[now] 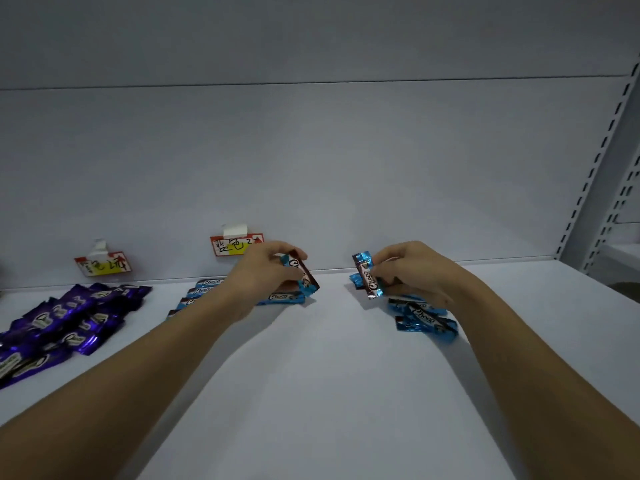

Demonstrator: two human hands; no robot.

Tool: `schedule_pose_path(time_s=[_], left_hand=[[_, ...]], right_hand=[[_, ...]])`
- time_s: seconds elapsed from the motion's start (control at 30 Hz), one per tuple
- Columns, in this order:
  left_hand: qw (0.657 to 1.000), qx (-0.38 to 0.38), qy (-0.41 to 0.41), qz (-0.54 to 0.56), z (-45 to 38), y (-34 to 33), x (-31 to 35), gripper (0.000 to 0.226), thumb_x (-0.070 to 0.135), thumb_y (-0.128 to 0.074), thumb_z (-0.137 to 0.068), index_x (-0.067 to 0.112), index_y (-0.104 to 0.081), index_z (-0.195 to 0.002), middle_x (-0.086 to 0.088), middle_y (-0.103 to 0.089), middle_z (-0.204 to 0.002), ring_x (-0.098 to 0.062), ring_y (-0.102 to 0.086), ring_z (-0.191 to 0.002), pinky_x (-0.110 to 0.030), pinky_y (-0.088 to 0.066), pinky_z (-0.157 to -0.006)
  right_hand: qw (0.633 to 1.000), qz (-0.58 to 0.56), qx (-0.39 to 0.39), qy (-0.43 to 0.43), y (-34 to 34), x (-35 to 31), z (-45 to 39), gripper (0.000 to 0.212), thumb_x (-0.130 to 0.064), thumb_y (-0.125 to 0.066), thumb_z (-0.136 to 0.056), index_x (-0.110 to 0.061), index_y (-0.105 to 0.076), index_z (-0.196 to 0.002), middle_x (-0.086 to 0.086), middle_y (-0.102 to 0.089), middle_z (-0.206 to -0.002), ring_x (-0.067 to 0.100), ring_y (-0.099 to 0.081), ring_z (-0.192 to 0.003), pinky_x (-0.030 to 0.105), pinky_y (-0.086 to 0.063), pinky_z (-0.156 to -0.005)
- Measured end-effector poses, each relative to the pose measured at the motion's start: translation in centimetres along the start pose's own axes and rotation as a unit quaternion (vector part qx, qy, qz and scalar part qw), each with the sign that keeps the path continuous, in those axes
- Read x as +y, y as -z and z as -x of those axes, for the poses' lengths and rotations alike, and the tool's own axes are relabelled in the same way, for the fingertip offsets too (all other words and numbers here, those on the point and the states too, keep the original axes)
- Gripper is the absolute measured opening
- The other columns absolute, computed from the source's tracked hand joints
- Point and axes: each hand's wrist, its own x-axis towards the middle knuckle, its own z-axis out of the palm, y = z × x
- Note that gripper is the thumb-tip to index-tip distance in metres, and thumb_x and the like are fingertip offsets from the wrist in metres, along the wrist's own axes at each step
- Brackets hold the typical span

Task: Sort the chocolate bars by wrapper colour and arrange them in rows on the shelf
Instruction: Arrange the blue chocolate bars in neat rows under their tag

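Observation:
My left hand (266, 271) pinches a blue-wrapped chocolate bar (304, 273), tilted above a row of blue bars (197, 294) lying by the shelf's back wall. My right hand (412, 271) pinches another blue bar (367, 277), held nearly upright over a loose heap of blue bars (424, 317). A pile of purple-wrapped bars (65, 322) lies at the left on the white shelf (318, 375). My forearm hides part of the blue row.
Two handwritten label tags hang on the back wall: one (104, 263) above the purple bars, one (235, 244) above the blue row. A slotted metal upright (599, 161) stands at the right, with another shelf bay beyond it.

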Motion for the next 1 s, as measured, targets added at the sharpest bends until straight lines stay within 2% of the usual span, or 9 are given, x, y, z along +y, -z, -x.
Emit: schedule_pose_path(time_s=[0.13,0.27,0.37,0.47,0.57,0.67,0.8,0.9,1.0], left_hand=[[0.999,0.029,0.020,-0.010,1.3,4.2,-1.6,0.016,0.001,-0.074,-0.079,0.014,-0.073,-0.089,-0.008,-0.071,-0.096,-0.014,-0.070,-0.076,-0.015,-0.052,-0.057],[0.999,0.030,0.030,0.028,2.8,7.7,-3.6,0.015,-0.005,-0.073,-0.078,0.000,-0.069,-0.092,-0.007,-0.075,-0.082,-0.012,-0.071,-0.070,-0.014,-0.052,-0.058],[0.997,0.052,0.019,0.050,3.4,9.8,-4.5,0.014,-0.004,-0.074,-0.077,0.003,-0.070,-0.089,-0.008,-0.075,-0.082,-0.015,-0.072,-0.073,-0.016,-0.055,-0.061],[0.996,0.062,0.003,0.059,3.6,11.0,-4.6,0.015,-0.002,-0.077,-0.075,0.007,-0.072,-0.085,-0.005,-0.075,-0.080,-0.013,-0.073,-0.073,-0.017,-0.055,-0.063],[1.000,0.026,0.011,-0.008,3.8,10.6,-4.7,0.015,0.002,-0.082,-0.071,0.011,-0.074,-0.079,0.001,-0.075,-0.077,-0.010,-0.072,-0.075,-0.018,-0.055,-0.066],[0.998,-0.029,0.012,-0.056,3.7,9.5,-5.4,0.016,0.003,-0.084,-0.069,0.010,-0.074,-0.079,0.000,-0.075,-0.077,-0.017,-0.072,-0.079,-0.023,-0.058,-0.070],[0.976,-0.037,-0.049,-0.210,3.7,8.6,-5.8,0.015,0.019,-0.083,-0.073,0.022,-0.075,-0.084,0.013,-0.068,-0.083,-0.007,-0.063,-0.080,-0.013,-0.047,-0.066],[0.957,-0.062,-0.079,-0.273,3.8,8.4,-5.8,0.019,0.025,-0.079,-0.078,0.026,-0.074,-0.096,0.013,-0.064,-0.092,-0.008,-0.059,-0.087,-0.013,-0.044,-0.069],[0.942,-0.086,-0.094,-0.311,3.7,8.8,-5.7,0.026,0.031,-0.077,-0.079,0.033,-0.072,-0.104,0.014,-0.061,-0.100,-0.006,-0.055,-0.091,-0.020,-0.048,-0.078]], right_hand=[[0.999,-0.033,-0.024,-0.008,-2.4,-0.4,0.1,0.011,-0.003,-0.064,-0.090,-0.004,-0.063,-0.079,0.012,-0.071,-0.075,0.022,-0.068,-0.076,0.029,-0.060,-0.074],[0.998,-0.035,-0.055,-0.009,-5.3,-0.4,0.6,0.010,0.003,-0.062,-0.089,-0.003,-0.061,-0.097,0.020,-0.073,-0.085,0.026,-0.071,-0.073,0.027,-0.060,-0.065],[0.997,0.007,-0.080,-0.004,-7.4,-0.4,1.2,0.022,0.007,-0.062,-0.086,-0.007,-0.066,-0.103,0.024,-0.072,-0.093,0.029,-0.072,-0.075,0.031,-0.061,-0.069],[0.992,0.095,-0.078,0.023,-8.9,-0.7,1.3,0.013,0.005,-0.067,-0.083,-0.006,-0.070,-0.091,0.019,-0.074,-0.088,0.023,-0.070,-0.071,0.030,-0.061,-0.071],[0.963,0.255,-0.075,0.034,-9.5,-1.7,0.5,0.010,-0.008,-0.075,-0.079,-0.014,-0.069,-0.084,0.005,-0.075,-0.084,0.015,-0.065,-0.068,0.029,-0.057,-0.071],[0.922,0.364,-0.129,0.016,-9.9,-3.5,-0.5,0.016,-0.018,-0.078,-0.079,-0.023,-0.065,-0.087,-0.002,-0.074,-0.093,0.012,-0.064,-0.075,0.025,-0.055,-0.071],[0.897,0.413,-0.144,0.065,-10.9,-4.0,-1.1,0.011,-0.021,-0.074,-0.084,-0.029,-0.068,-0.089,0.000,-0.069,-0.105,0.017,-0.063,-0.095,0.030,-0.056,-0.078],[0.896,0.411,-0.111,0.124,-11.3,-2.8,-0.9,0.008,-0.025,-0.072,-0.086,-0.033,-0.070,-0.088,-0.009,-0.066,-0.096,0.009,-0.061,-0.082,0.017,-0.046,-0.063],[0.896,0.412,-0.090,0.142,-10.9,-1.9,-0.6,0.011,-0.033,-0.073,-0.084,-0.036,-0.069,-0.094,-0.021,-0.060,-0.092,0.007,-0.059,-0.082,0.015,-0.039,-0.060]])
